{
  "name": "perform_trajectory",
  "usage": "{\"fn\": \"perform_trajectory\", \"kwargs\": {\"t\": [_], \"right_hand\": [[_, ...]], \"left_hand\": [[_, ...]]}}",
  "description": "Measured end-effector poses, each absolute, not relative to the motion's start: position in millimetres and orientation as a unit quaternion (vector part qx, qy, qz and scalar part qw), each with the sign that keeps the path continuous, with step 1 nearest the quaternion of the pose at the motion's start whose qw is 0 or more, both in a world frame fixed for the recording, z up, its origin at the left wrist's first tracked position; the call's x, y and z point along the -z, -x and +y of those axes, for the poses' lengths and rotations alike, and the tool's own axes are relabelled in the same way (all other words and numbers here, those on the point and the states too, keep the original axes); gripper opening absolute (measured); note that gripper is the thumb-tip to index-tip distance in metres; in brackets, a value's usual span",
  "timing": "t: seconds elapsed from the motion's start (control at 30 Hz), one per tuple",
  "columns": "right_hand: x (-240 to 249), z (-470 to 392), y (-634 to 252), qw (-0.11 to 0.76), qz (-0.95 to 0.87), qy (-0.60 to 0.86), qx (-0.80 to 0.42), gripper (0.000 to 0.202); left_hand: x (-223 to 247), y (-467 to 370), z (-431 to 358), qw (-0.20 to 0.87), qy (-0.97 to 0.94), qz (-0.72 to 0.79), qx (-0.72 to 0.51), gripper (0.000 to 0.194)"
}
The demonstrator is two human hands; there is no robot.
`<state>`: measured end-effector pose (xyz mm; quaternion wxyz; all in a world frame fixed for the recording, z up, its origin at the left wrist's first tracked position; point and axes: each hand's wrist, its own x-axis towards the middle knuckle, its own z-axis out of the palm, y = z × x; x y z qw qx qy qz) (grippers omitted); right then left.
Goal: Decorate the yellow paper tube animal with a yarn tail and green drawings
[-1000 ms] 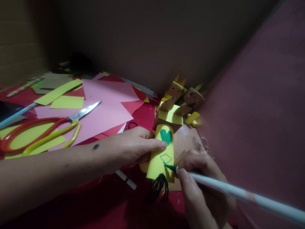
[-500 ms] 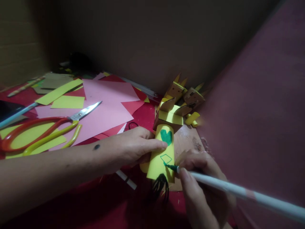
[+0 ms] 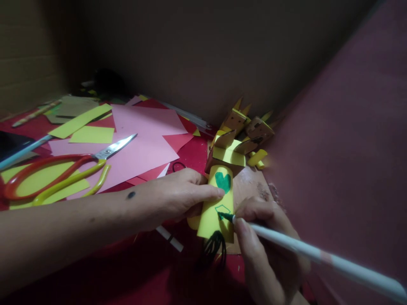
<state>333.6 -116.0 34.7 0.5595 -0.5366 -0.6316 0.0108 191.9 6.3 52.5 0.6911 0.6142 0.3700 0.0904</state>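
My left hand (image 3: 192, 192) grips a yellow paper tube (image 3: 210, 222) from its left side, thumb on top and the other fingers partly hidden beneath. A filled green heart (image 3: 223, 181) is drawn on the tube, and below it a green diamond outline (image 3: 222, 209). In my right hand (image 3: 267, 245) is a white marker (image 3: 295, 245), its green tip touching the diamond's lower left. Black yarn strands (image 3: 215, 245) hang from the tube's near end. A cardboard and yellow paper box shape (image 3: 227, 154) adjoins the far end.
Orange-and-yellow-handled scissors (image 3: 63, 173) lie partly open at left on yellow and pink paper (image 3: 146, 127). Small cardboard figures (image 3: 237, 118) with pointed tips stand behind the box shape. Under the tube is a cardboard base (image 3: 249, 186). A pink surface (image 3: 349, 148) rises at right.
My right hand and the marker have shifted slightly left and up. More green shows in the diamond's lower left corner. My left hand keeps its place on the tube.
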Motion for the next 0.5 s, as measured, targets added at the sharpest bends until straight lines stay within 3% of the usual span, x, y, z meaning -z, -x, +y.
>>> {"fn": "perform_trajectory", "kwargs": {"t": [0.5], "right_hand": [[-34.0,-118.9,-332.7,0.56,-0.622,0.547,-0.003,0.021]], "left_hand": [[-54.5,-193.1,7.2,0.696,-0.61,0.37,-0.079,0.038]]}}
